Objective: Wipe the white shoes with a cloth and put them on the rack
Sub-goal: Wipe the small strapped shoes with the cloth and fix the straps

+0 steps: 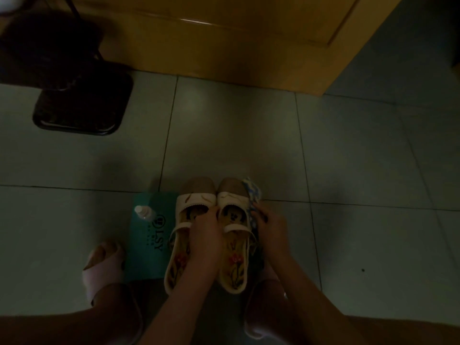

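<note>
Two white strappy shoes stand side by side on the tiled floor, toes pointing away from me: the left shoe point(189, 215) and the right shoe point(232, 202). My left hand point(205, 232) lies between them, fingers curled over their inner edges. My right hand point(270, 229) grips a blue-and-white cloth point(252, 195) against the outer side of the right shoe. The scene is dim.
A teal bag point(146, 235) lies on the floor left of the shoes with a small white bottle point(144, 212) on it. My feet in pink slippers point(104, 267) flank the shoes. A dark stool point(82, 105) stands at the far left. A wooden door point(249, 46) is ahead.
</note>
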Tool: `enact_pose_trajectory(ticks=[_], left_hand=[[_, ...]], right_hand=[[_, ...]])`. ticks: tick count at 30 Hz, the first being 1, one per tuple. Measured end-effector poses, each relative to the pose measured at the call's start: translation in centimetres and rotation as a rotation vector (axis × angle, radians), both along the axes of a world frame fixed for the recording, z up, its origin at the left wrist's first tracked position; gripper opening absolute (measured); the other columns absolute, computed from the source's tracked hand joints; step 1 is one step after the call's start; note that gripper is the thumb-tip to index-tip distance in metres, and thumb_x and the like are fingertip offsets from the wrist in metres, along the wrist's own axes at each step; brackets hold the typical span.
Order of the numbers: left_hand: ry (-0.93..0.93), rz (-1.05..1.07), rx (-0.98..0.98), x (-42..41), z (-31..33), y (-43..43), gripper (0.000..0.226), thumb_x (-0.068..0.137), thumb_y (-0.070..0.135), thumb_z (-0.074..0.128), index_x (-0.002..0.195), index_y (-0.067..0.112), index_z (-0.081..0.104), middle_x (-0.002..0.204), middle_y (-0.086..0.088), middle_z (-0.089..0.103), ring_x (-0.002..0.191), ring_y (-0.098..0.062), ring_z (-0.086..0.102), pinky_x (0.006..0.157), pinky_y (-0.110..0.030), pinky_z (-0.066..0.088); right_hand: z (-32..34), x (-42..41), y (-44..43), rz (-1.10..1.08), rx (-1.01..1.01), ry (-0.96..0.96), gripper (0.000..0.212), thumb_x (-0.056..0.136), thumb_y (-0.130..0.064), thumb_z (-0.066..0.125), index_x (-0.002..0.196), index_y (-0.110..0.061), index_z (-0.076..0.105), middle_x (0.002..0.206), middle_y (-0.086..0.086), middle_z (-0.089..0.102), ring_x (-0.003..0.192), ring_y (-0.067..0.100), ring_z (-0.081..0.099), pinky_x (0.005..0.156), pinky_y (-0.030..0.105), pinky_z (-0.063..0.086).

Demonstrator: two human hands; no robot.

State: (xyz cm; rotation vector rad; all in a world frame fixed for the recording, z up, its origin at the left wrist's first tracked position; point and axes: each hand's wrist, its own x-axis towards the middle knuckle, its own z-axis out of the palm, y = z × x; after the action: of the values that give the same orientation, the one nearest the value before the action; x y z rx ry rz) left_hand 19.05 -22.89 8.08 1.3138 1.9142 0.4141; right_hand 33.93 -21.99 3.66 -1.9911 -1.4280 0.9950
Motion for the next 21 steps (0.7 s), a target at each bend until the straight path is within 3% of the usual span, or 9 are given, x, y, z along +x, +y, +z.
enact_pose_trajectory(ticks=[3,5,7,10,12,15,18,21], left_hand=[[-0.016,-0.004,0.009,-0.1,-0.2,0.0,0.030,0.097,0.018,0.044,0.124,0.014,0.055,0.118,-0.012,0.062,0.103,-0.024,0.059,0.086,-0.032,0.046],[-0.025,-0.010,0.005,-0.2,-0.3,0.0,0.033,0.097,0.017,0.044,0.128,0.016,0.054,0.120,-0.011,0.061,0.104,-0.024,0.058,0.087,-0.033,0.047],[-0.045,-0.005,0.009,-0.3,-0.4,0.0,0.032,0.097,0.017,0.045,0.127,0.017,0.055,0.119,-0.011,0.062,0.104,-0.024,0.058,0.088,-0.035,0.048],[-0.025,-0.033,-0.003,-0.4,0.0,0.0,0.030,0.097,0.017,0.044,0.124,0.014,0.056,0.118,-0.013,0.061,0.105,-0.027,0.057,0.086,-0.033,0.045],[-0.014,-0.050,0.002,-0.5,0.1,0.1,0.029,0.097,0.016,0.043,0.122,0.013,0.057,0.117,-0.013,0.062,0.104,-0.026,0.058,0.083,-0.031,0.045],[0.009,-0.075,0.002,-0.6,0.0,0.2,0.031,0.096,0.014,0.042,0.124,0.014,0.056,0.119,-0.013,0.062,0.104,-0.025,0.058,0.085,-0.032,0.047],[-0.021,-0.071,-0.001,-0.7,0.2,0.1,0.033,0.097,0.013,0.042,0.127,0.015,0.054,0.120,-0.012,0.061,0.107,-0.026,0.058,0.087,-0.032,0.045],[-0.083,-0.048,0.048,-1.0,0.0,-0.2,0.031,0.096,0.018,0.043,0.124,0.018,0.058,0.115,-0.009,0.065,0.100,-0.023,0.061,0.085,-0.030,0.049]], right_hand=[[1.5,0.7,0.2,-0.087,0.049,0.005,0.026,0.091,-0.014,0.058,0.115,-0.015,0.066,0.104,0.004,0.070,0.085,0.008,0.063,0.071,0.004,0.045],[3.3,0.1,2.1,-0.125,0.144,0.074,0.026,0.091,-0.011,0.058,0.115,-0.014,0.067,0.103,-0.003,0.067,0.086,0.003,0.061,0.066,-0.005,0.038],[4.0,-1.5,4.6,-0.005,0.169,0.114,0.027,0.089,-0.008,0.060,0.114,-0.014,0.067,0.111,-0.004,0.064,0.098,0.005,0.060,0.072,-0.004,0.038],[2.7,-3.9,5.9,0.354,0.056,0.000,0.030,0.088,-0.008,0.060,0.116,-0.016,0.066,0.140,0.004,0.049,0.124,0.016,0.049,0.092,0.012,0.037],[1.5,-3.7,5.7,0.448,0.038,-0.032,0.032,0.091,-0.004,0.054,0.120,-0.015,0.064,0.147,0.005,0.040,0.134,0.017,0.037,0.104,0.022,0.034],[0.9,-2.4,5.5,0.399,0.054,0.008,0.039,0.092,-0.001,0.050,0.124,-0.019,0.060,0.145,0.006,0.043,0.135,0.017,0.037,0.108,0.025,0.035],[0.7,-1.8,5.7,0.226,0.057,-0.056,0.034,0.093,-0.007,0.051,0.125,-0.017,0.060,0.132,0.008,0.057,0.119,0.021,0.055,0.092,0.020,0.040],[1.5,-1.2,6.5,0.017,0.090,-0.020,0.029,0.092,-0.012,0.056,0.120,-0.011,0.063,0.118,0.011,0.065,0.107,0.022,0.061,0.082,0.018,0.043]])
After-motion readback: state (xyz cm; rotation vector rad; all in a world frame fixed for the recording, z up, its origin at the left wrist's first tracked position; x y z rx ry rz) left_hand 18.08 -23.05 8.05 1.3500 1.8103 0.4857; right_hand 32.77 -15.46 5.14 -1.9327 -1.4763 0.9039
